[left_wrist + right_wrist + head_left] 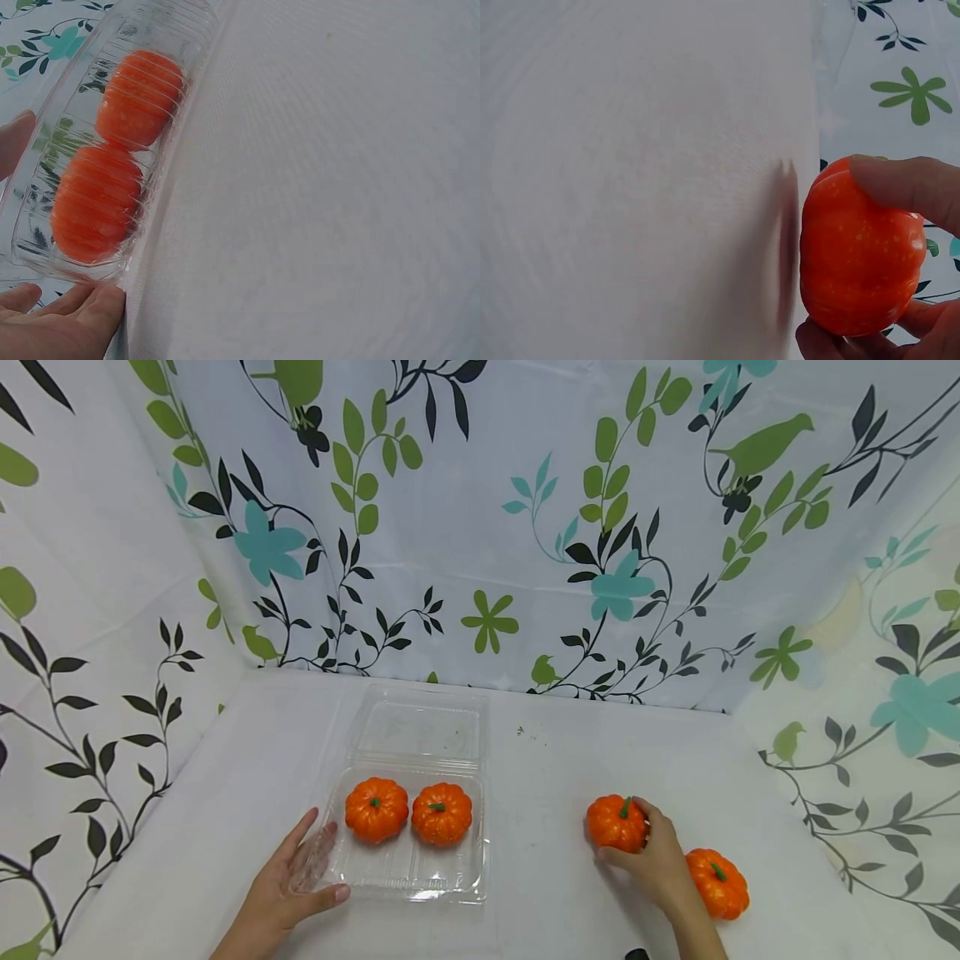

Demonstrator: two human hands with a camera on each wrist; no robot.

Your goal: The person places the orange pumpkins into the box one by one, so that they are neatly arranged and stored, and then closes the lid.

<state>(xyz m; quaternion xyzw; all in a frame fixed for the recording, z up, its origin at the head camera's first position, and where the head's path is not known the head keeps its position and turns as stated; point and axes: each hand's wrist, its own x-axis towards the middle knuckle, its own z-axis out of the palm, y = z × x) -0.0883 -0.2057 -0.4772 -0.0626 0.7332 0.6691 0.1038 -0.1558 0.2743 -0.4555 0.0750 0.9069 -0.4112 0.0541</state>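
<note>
My right hand (pixel 648 852) grips a small orange pumpkin (pixel 615 823) with a green stem. The right wrist view shows the thumb on one side of this pumpkin (pixel 859 255) and fingers on the other. Another orange pumpkin (pixel 717 883) lies on the table beside the right wrist. A clear plastic clamshell box (pixel 412 881) stands with its lid (pixel 420 727) folded back, and two pumpkins sit side by side in its base. My left hand (pixel 277 885) is spread at the box's left edge, its fingers touching the clear wall and its thumb by the near corner.
A white cloth covers the table (pixel 540 760). Behind it and at both sides hang white curtains (pixel 487 527) printed with leaves, birds and flowers. A small black object (pixel 637 954) shows at the bottom edge of the head view.
</note>
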